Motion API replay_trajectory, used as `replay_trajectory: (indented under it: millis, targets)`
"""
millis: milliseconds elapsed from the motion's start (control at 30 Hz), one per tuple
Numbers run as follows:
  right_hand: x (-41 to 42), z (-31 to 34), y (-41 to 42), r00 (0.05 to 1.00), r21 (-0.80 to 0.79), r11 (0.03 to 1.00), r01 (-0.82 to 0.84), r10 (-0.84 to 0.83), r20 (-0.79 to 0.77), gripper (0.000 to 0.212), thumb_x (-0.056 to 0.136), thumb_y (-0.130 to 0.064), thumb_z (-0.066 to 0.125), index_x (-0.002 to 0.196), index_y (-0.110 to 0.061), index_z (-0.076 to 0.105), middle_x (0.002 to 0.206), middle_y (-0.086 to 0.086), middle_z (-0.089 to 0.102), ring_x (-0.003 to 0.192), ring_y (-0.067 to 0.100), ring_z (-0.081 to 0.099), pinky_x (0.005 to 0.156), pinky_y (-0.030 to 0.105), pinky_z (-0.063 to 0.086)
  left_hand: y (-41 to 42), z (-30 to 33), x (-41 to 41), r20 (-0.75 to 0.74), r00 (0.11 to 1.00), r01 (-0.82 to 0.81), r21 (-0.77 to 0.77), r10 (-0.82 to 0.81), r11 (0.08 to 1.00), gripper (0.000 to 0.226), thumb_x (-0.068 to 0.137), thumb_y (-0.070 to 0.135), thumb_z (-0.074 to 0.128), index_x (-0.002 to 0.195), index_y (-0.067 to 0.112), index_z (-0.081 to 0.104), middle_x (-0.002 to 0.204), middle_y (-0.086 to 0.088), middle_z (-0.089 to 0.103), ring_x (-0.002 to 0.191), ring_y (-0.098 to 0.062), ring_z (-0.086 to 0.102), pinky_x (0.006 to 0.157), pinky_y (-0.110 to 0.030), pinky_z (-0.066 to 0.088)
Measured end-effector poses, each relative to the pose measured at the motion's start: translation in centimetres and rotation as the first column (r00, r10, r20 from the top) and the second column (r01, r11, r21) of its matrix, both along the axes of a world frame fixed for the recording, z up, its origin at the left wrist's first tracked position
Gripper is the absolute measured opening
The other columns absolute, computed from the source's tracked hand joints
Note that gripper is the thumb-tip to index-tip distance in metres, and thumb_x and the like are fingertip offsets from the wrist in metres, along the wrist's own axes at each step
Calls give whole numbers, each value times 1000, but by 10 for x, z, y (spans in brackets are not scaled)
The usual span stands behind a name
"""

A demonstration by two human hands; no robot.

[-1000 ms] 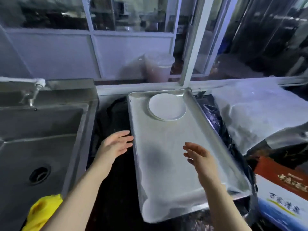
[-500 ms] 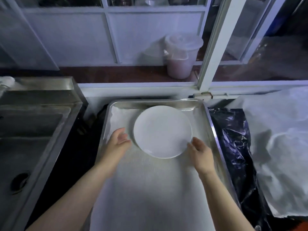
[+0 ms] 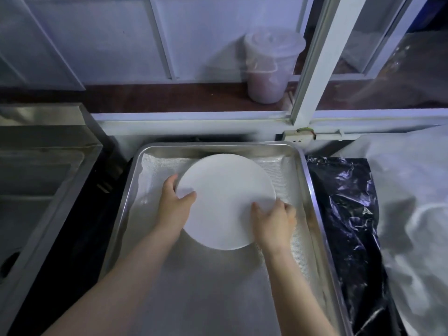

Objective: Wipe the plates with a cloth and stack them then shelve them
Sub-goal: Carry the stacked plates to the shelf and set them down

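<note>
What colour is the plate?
White, plain with no pattern, as the head view shows: the plate in the tray.

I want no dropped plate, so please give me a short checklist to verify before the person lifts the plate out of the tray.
1. Left hand grips the plate at its left edge, thumb on top: ok.
2. Right hand grips the near right edge: ok.
3. Fingers under the rim: cannot tell, hidden.
4. One plate or a stack: cannot tell.
5. Nothing else lies in the metal tray on its mesh liner to block the lift: ok.
6. Wiping cloth within reach: not ok, none in view.
</note>
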State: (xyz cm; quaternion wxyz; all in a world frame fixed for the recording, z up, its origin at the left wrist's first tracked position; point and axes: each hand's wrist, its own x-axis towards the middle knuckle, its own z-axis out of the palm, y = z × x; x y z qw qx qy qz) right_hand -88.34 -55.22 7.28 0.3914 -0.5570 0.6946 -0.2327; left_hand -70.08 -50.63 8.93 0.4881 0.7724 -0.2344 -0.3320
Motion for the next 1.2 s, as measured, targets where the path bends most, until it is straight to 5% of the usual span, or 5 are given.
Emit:
replay_trajectory:
  millis: [400,600,700,933,1200]
  targets:
    - [-11,42,37,800,-155,962,225,-91,594,25,87,-14,67,109,-15,56,94,-5,68,76,0,65,65,16,49,46,48,-18,-279,959,-139,-309,50,941,43,94,3,50,107,43,58,96,17,70,76,-3,70,53,-22,53]
    - [-16,71,83,776,-285,938,196,29,630,55,84,-1,65,129,-26,46,111,-33,60,102,-8,58,86,14,48,108,75,-12,-151,960,165,-373,-236,913,65,98,-2,43,121,58,51,124,30,60,114,3,59,93,-23,50]
    - [-19,80,118,803,-326,932,156,72,591,59,85,8,61,135,-23,50,132,-22,53,124,2,49,109,36,39,148,80,-8,-67,927,323,-357,-369,877,58,98,-6,42,121,44,59,134,28,54,133,-2,44,115,-36,29]
    - [-18,109,231,831,-359,931,67,147,536,62,87,8,58,120,-45,57,125,-34,56,123,-8,48,111,32,36,250,91,-4,-79,913,346,-372,-401,861,56,96,-3,46,117,48,59,128,37,54,121,15,45,96,-3,35]
    - [-15,137,424,897,-432,857,281,-74,436,51,86,4,59,103,-44,64,106,-42,59,102,-19,52,82,1,39,372,106,9,-152,748,524,-463,-646,715,46,90,13,57,115,50,65,133,27,56,125,7,47,104,-25,34]
